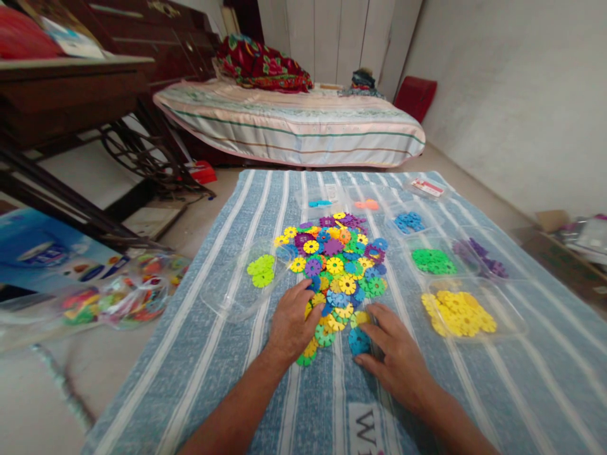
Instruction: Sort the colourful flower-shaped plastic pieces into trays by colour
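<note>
A heap of colourful notched plastic discs (334, 265) lies mid-table, with yellow, blue, green, purple and orange pieces mixed. My left hand (293, 321) rests at the heap's near left side, thumb and fingers apart, its fingertips by a blue disc (315, 284). On the other side, my right hand (396, 351) has thumb and fingers spread around the edge of a blue disc (358, 341). A yellow-green disc (359, 318) lies by its upper fingers. Neither hand plainly grips a piece.
Clear trays hold yellow discs (459, 313), green discs (433, 261), blue discs (408, 222), purple discs (490, 262), orange pieces (367, 205), light-blue pieces (320, 203) and lime discs (261, 270). A clear box with a label (427, 186) sits at the far right. Beyond stands a bed (303, 129).
</note>
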A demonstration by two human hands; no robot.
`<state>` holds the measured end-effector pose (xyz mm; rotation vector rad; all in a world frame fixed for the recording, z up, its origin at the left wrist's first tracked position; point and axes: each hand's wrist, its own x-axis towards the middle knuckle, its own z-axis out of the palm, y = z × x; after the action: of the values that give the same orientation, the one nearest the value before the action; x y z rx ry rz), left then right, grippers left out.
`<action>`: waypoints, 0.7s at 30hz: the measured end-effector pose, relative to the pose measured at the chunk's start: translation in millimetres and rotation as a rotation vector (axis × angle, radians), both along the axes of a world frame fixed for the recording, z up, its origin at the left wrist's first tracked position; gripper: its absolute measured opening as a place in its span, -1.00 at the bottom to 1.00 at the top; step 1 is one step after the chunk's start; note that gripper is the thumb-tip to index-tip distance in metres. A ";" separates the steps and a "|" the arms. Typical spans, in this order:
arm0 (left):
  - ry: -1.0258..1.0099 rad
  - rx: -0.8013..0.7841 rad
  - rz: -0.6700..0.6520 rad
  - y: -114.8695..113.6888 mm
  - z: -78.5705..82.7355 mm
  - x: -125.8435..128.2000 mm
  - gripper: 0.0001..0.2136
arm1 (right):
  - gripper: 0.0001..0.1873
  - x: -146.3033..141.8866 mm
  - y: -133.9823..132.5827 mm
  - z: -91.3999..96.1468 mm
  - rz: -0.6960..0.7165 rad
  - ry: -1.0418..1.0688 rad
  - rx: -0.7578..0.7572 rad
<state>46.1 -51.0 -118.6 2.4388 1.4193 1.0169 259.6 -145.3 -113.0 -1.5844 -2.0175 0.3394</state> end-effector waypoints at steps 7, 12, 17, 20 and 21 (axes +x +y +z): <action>0.014 0.014 0.000 -0.8 0.2 -0.7 -0.90 | -0.77 -5.7 -1.4 9.0 0.011 0.053 -0.013; -0.009 0.012 0.013 -3.0 2.1 -1.3 -0.91 | -0.90 -12.8 -2.2 16.7 0.099 0.096 0.018; -0.009 0.032 0.034 -5.2 1.7 -3.4 -0.91 | -0.92 -17.1 26.7 33.8 -0.003 0.174 -0.190; -0.010 0.057 0.043 -6.2 1.2 -4.2 -0.91 | -0.90 -18.3 76.8 52.3 -0.088 0.270 -0.208; -0.012 0.064 0.045 -6.5 0.9 -4.3 -0.91 | -0.91 -19.3 99.7 59.5 -0.113 0.294 -0.184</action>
<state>41.9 -57.5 -117.7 2.4509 1.4666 1.1008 240.2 -45.6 -53.5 -1.6406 -1.7059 0.6886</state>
